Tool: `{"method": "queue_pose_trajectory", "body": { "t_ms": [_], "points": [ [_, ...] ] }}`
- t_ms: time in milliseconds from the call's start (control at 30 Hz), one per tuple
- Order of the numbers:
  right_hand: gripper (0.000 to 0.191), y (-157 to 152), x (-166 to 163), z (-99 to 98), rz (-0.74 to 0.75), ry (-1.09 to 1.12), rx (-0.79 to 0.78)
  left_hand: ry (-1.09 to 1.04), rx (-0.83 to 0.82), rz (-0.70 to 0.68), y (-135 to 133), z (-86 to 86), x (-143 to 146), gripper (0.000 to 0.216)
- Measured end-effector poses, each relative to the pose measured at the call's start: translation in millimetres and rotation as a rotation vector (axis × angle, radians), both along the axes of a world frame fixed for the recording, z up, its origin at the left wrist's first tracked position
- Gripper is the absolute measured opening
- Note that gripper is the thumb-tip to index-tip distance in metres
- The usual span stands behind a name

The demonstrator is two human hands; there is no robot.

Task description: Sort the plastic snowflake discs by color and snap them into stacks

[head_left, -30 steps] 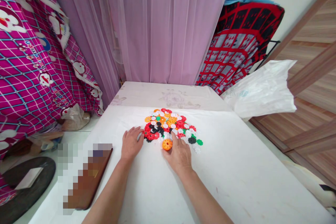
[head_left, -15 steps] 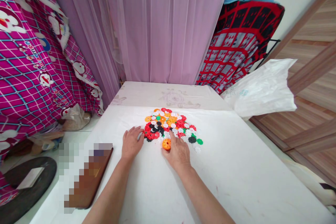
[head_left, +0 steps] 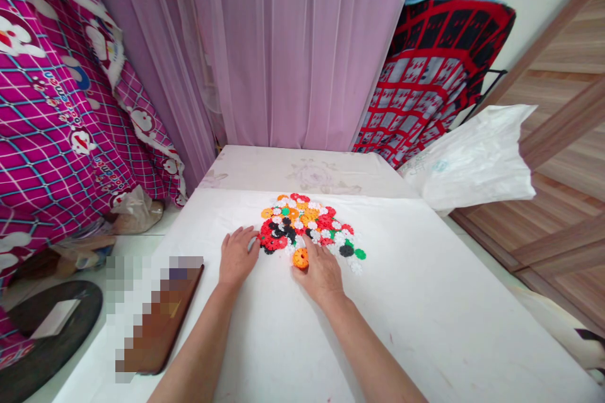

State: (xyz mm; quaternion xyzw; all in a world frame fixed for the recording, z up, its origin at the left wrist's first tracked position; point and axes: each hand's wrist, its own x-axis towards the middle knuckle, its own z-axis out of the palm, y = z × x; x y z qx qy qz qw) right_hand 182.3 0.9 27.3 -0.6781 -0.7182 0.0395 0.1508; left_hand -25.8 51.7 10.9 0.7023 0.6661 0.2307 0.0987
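Note:
A pile of plastic snowflake discs (head_left: 309,216) in red, orange, white, black and green lies on the white-covered table (head_left: 401,302). My left hand (head_left: 239,258) rests at the left edge of the pile, fingers spread, fingertips beside the red discs, holding nothing. At the pile's near edge, my right hand (head_left: 324,272) has its thumb and index finger around an orange snowflake disc (head_left: 300,258). That disc looks thick, perhaps more than one stacked. The other fingers of this hand lie over the white discs and hide some of them.
A brown, partly pixelated flat object (head_left: 172,321) lies on the table at the left. Beyond the table's right edge stands a white plastic bag (head_left: 477,157). A flower-patterned cover (head_left: 312,171) spans the far end, with a purple curtain (head_left: 293,50) behind it.
Both hands and the discs stay almost where they were. Only a very slight shift of the camera view shows.

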Motion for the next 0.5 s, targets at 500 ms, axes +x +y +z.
{"method": "queue_pose_trajectory", "body": {
  "t_ms": [500],
  "points": [
    [0.065, 1.5, 2.8, 3.4, -0.017, -0.029, -0.102, 0.004, -0.003, -0.002, 0.0, 1.0, -0.2, 0.032]
  ]
}}
